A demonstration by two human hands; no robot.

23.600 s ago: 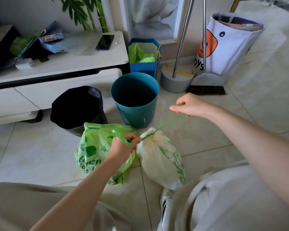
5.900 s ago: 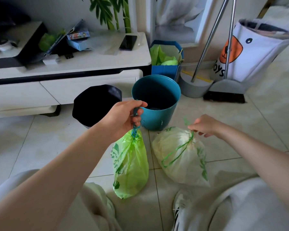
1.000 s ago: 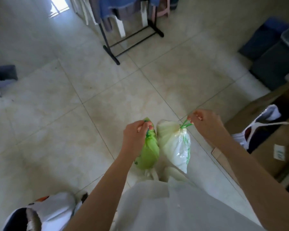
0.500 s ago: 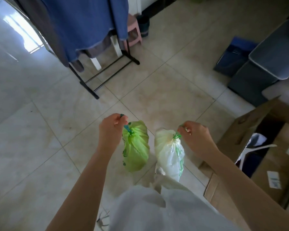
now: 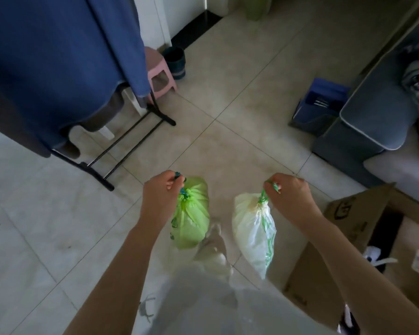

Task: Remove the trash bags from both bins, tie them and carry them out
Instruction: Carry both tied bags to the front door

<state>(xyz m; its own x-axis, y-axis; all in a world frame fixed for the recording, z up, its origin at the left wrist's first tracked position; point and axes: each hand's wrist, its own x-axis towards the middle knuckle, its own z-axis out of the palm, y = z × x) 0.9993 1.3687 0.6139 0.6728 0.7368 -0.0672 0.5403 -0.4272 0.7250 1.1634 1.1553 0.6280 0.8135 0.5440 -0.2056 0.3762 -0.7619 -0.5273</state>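
Two cinched, crinkly plastic bags point(image 5: 191, 213)

Dark printing on the cardboard box point(image 5: 344, 209) and green bag point(image 5: 191, 213) is too blurred to read

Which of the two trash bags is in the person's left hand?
The bright green bag, gripped at its tied neck by the left hand. The right hand holds the whitish bag.

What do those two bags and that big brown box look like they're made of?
Green bag and white bag: thin, slightly glossy plastic film, by the gathered wrinkles and translucency. Brown box: matte corrugated cardboard, probably, by its stiff folded flaps.
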